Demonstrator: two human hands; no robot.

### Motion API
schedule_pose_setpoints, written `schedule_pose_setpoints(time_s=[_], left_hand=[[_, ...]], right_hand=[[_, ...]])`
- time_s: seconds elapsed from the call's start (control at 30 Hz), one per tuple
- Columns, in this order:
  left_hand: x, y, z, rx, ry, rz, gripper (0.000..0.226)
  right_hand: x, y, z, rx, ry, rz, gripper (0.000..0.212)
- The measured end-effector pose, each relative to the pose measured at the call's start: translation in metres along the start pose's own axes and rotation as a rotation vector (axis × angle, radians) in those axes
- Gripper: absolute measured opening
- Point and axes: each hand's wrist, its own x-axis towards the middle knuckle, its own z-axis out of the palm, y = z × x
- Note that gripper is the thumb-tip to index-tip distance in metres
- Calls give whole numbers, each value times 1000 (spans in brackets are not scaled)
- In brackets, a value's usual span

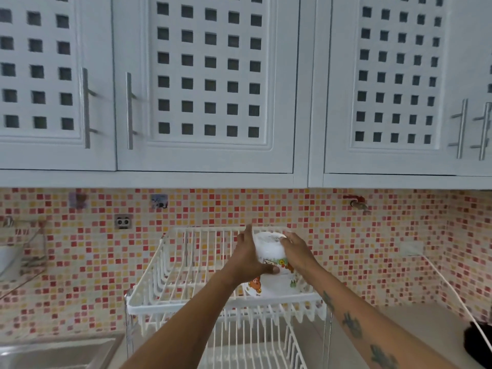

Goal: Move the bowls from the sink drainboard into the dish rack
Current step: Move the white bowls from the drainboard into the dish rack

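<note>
A white two-tier dish rack stands on the counter against the tiled wall. Over its upper tier I hold a white bowl upside down, its base facing up and a cartoon-animal band around its rim. My left hand grips its left side, thumb under the rim. My right hand clasps its right side. Just below it a second bowl with the same cartoon print rests in the upper tier at the right. Whether the two bowls touch is hidden by my hands.
White cupboards with bar handles hang low above the rack. A steel sink lies at the lower left. A wire wall shelf is at the far left. A white cord and a dark object sit at the right.
</note>
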Motion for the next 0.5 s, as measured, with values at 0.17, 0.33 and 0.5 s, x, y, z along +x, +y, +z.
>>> schedule_pose_setpoints(time_s=[0.17, 0.33, 0.5], left_hand=[[6, -4, 14, 23, -26, -48, 140], [10, -11, 24, 102, -29, -61, 138], [15, -18, 25, 35, -96, -112, 123]], right_hand=[[11, 17, 2, -3, 4, 78, 50], [16, 26, 2, -5, -5, 97, 51], [22, 25, 5, -22, -26, 128, 50]])
